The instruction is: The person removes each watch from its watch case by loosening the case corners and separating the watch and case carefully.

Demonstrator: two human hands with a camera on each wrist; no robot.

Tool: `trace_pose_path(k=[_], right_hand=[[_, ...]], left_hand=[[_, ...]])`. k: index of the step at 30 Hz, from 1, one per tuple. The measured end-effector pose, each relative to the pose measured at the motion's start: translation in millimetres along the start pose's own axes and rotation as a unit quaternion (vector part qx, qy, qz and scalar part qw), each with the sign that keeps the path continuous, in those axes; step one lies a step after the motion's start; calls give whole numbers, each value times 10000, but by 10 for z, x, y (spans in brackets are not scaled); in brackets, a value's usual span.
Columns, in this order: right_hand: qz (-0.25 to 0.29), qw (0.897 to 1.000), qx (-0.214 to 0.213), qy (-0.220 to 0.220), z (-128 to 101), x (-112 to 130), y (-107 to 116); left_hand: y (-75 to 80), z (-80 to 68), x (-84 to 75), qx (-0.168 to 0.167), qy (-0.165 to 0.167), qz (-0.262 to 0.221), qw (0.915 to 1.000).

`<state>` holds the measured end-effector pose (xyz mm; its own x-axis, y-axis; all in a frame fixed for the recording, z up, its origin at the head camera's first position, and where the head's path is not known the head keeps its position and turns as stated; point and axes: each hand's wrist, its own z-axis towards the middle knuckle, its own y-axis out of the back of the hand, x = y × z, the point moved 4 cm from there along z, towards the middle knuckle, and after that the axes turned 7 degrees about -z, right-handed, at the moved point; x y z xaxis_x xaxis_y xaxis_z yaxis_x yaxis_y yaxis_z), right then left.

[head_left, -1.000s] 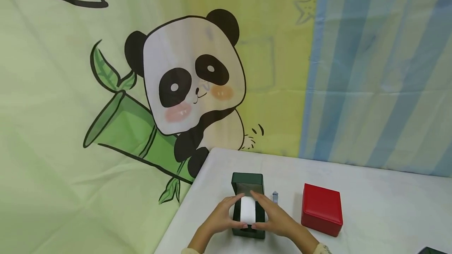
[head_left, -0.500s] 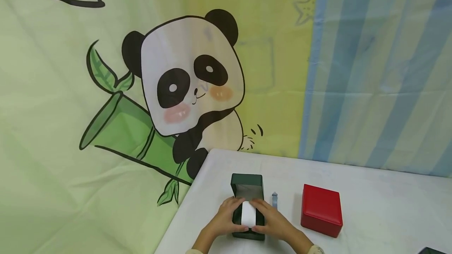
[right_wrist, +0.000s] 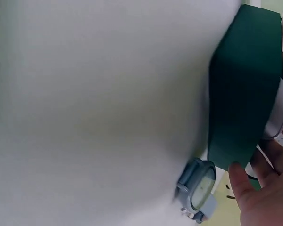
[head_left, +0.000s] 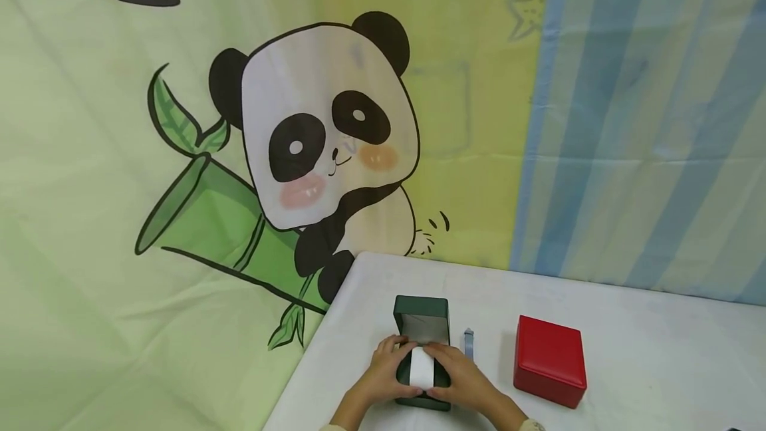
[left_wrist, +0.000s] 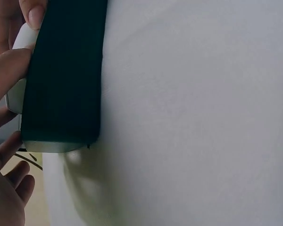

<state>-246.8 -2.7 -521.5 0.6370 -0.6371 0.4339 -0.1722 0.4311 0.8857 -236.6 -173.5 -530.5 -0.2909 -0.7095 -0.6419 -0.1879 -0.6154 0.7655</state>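
Note:
A dark green watch box (head_left: 421,306) stands with its lid raised, the opening facing the person. Over its lower half, a white cushion (head_left: 421,368) lies between both hands. My left hand (head_left: 385,372) grips the cushion from the left, thumb at the near end and fingers at the far end. From the right, my right hand (head_left: 465,378) grips it the same way. The wrist views show the cushion low in the box, partly hidden by the green side wall (left_wrist: 66,80). Just right of the box lies a blue-grey wristwatch (right_wrist: 198,186).
To the right, a closed red box (head_left: 549,358) sits on the white-covered table (head_left: 646,351). A curtain (head_left: 479,205) printed with a panda hangs behind the table. Part of a dark object shows at the bottom right edge.
Both hands have moved down slightly with the white cushion, deeper into the green box, and their fingers have drawn in closer around it. The boxes and watch stay put.

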Motion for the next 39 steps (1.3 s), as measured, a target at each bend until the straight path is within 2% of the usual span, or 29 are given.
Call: trace_pose_path(k=[5,12,18,22,24,27,30,32,35,37,39], right_hand=[[-185,9997,-109,-143,3,38,-28],[-177,9992,-165,-328,18,92,-14],[-389,9990,-35,-208,27,88,-18],[-367,9989,200,-211,17,88,-49],[-338,9987,278,-246,8,93,-59],[-278,9988,293,-282,-3,87,-53],[-210,9989,289,-309,-12,86,-37],[-217,9990,265,-296,-15,77,-41],[-260,9988,288,-289,-14,79,-55],[-291,9987,291,-295,-13,80,-67],[-283,9985,331,-345,-19,90,-63]], left_hand=[[-27,4,-23,-17,282,-35,9996],[-38,44,-79,-73,692,49,9976],[-15,46,-108,-41,793,-131,9968],[-4,-1,-43,35,623,-528,9967],[13,-34,15,-40,479,-880,9950],[31,-48,128,-301,365,-1443,9884],[18,-40,245,-465,420,-2011,9776],[-20,-37,314,-369,482,-2234,9728],[-81,-43,385,81,482,-2392,9697],[-99,-50,400,422,381,-2380,9696],[-117,-47,408,701,324,-2080,9751]])
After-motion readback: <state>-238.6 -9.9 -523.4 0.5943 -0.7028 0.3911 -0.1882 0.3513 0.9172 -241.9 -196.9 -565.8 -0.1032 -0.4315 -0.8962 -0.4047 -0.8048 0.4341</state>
